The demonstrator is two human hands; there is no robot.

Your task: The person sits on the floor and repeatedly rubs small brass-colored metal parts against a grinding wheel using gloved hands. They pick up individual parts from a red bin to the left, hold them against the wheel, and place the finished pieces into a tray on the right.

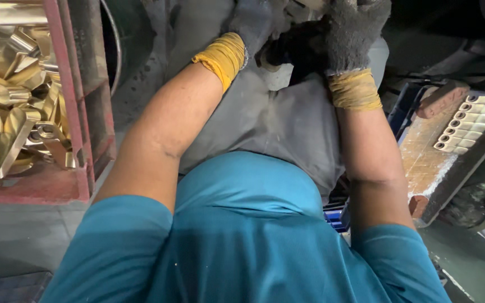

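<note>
A small dark part [287,47], mostly hidden, sits between both gloved hands; left hand [254,22] and right hand [355,31] close around it, arms raised forward.

Red crate [69,84] walls left side, block tray [467,126] crowds right, lap between open.

A red crate [79,112] full of shiny gold metal pieces [12,101] sits on the grey floor [18,235]. A wooden tray [439,151] lies across from it.
</note>
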